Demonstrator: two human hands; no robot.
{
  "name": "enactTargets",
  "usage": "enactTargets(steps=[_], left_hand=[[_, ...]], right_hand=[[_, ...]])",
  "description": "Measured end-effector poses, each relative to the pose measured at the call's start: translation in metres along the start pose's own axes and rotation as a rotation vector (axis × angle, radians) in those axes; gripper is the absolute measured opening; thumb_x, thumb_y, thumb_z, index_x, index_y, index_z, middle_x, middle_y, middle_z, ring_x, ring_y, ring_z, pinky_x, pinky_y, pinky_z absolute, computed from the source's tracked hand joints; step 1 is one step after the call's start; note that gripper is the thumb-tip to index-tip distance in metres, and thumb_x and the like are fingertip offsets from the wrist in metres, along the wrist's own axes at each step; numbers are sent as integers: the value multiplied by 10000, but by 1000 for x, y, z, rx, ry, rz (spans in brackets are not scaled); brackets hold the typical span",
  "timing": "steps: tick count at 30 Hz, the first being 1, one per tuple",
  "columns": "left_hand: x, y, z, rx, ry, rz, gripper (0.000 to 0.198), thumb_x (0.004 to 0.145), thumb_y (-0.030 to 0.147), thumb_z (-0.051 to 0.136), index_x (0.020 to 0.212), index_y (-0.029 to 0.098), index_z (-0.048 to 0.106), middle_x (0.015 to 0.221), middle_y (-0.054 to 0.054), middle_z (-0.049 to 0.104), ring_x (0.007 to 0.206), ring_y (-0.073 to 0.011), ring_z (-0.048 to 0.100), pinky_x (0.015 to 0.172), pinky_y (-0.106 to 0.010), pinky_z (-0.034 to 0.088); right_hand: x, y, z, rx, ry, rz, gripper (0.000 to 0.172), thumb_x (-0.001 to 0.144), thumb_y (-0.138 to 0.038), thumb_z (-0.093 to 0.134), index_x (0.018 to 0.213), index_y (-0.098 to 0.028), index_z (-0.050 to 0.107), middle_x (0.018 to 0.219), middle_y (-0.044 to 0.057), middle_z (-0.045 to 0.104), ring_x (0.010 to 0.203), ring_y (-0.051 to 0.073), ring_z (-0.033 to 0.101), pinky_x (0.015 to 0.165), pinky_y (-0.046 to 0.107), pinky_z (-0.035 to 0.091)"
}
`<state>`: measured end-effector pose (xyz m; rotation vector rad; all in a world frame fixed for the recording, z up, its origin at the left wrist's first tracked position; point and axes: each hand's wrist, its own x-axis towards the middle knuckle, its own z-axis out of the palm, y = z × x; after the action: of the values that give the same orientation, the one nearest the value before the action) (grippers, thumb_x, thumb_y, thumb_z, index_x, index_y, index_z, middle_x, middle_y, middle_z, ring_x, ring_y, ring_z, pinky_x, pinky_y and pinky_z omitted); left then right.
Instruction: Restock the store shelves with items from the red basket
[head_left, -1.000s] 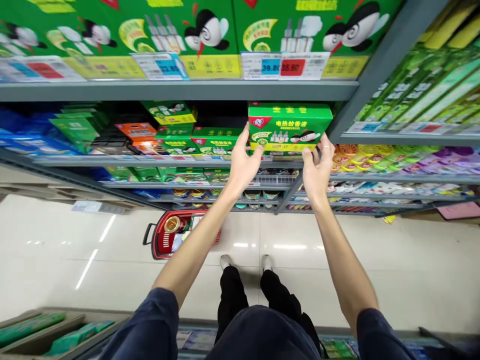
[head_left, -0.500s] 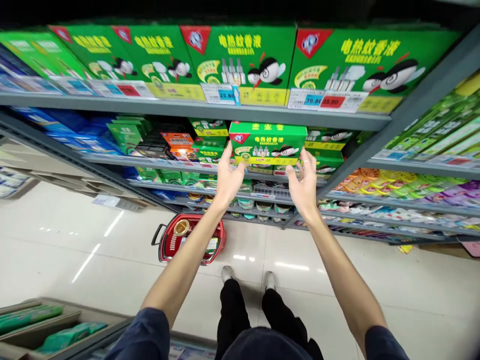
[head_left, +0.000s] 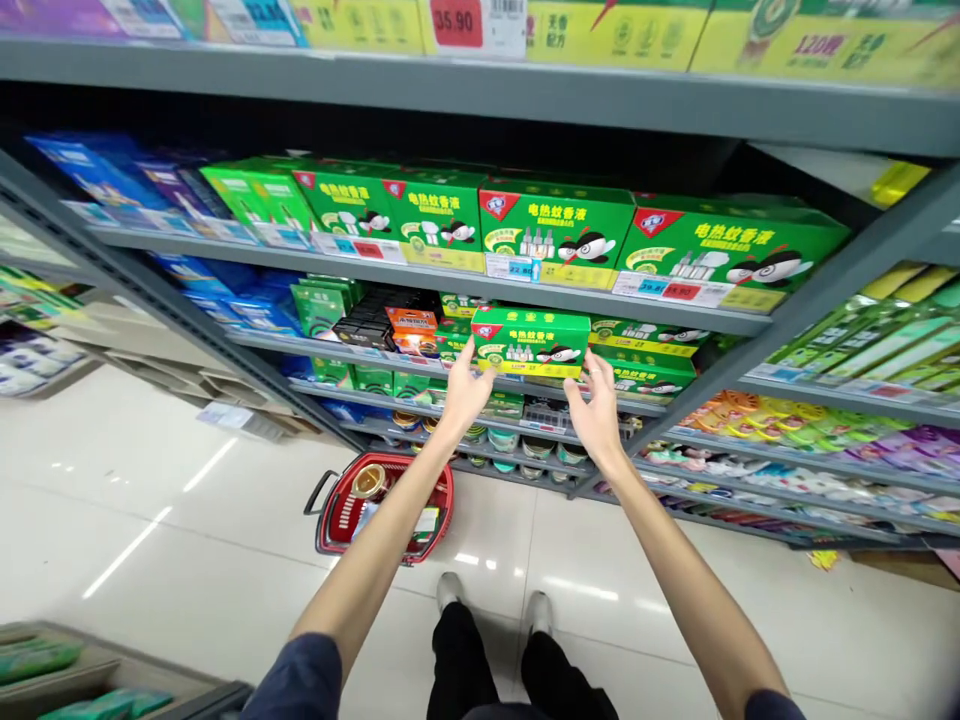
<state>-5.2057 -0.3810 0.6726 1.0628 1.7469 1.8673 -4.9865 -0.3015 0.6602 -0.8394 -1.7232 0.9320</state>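
Observation:
A green box point(head_left: 531, 341) with yellow lettering and a cartoon insect is held in front of the middle shelf point(head_left: 420, 362). My left hand point(head_left: 463, 392) grips its lower left corner. My right hand point(head_left: 597, 412) grips its lower right edge, with a ring on one finger. Similar green boxes point(head_left: 559, 225) stand in a row on the shelf above, and more green boxes point(head_left: 651, 372) lie just right of the held one.
A red shopping basket point(head_left: 382, 504) with a few items sits on the tiled floor below my left arm. Grey shelving runs left and right with blue packs point(head_left: 112, 180), price tags point(head_left: 457, 22) and tins point(head_left: 504, 440) lower down. My feet point(head_left: 491, 598) stand by the basket.
My head has tilted up and back, so the shelves look smaller and lower. Both hands still hold the green box, which sits lower in view, at the middle shelf.

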Motion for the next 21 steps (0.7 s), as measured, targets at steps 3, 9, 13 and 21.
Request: enactTargets(steps=[3,9,13,21], left_hand=[[22,-9,-2,-45,-34,36,690,785,341,837,1447,203,698,1419,-138,748,1310,-362,696,1197,-567,524],[42,-17,4,14,-119,54,789,774,261,820,1529,225,592,1591,-161,632,1484,-386,580,1253,-593,466],[51,-27,12,-27,-160,42,849,762,152,808,1553,222,509,1695,-196,505,1592,-389,466,1306,-602,392],[84,-30,13,-22,-172,59,734,790,239,847,1476,199,589,1554,-184,624,1654,-400,342,1302,-617,377]], right_hand=[[15,6,7,1,7,-21,743,977,-677,622,1612,-300,536,1602,127,439,1470,277,540,1286,499,449],[43,24,14,30,27,-35,733,958,-676,633,1574,-289,551,1594,129,443,1460,280,543,1281,510,450],[50,35,15,-1,77,-42,728,941,-697,651,1547,-306,553,1592,125,436,1471,301,525,1293,564,419],[65,61,14,-41,54,-78,631,997,-622,634,1543,-316,553,1551,110,471,1467,313,521,1259,587,444]])
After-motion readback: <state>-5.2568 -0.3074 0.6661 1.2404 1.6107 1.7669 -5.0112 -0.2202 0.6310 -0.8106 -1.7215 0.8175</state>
